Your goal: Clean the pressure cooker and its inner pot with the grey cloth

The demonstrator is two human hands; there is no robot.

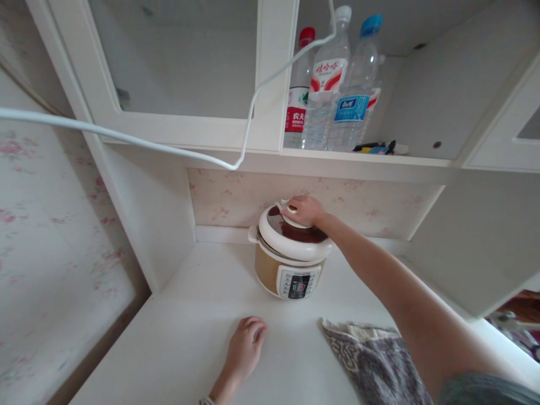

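A small electric cooker (290, 264) with a tan body, a front control panel and a white-rimmed dark lid (295, 235) stands at the back of the white counter (189, 343). My right hand (304, 211) reaches across and is closed round the white handle on top of the lid. My left hand (246, 347) rests on the counter in front of the cooker, fingers curled under loosely, holding nothing.
A grey patterned cloth (371, 360) lies on the counter at the right. Above, an open cupboard shelf holds three plastic water bottles (333, 79) and small items (377, 148). A white cable (177, 149) hangs across the cupboard front. Flowered wallpaper covers the left wall.
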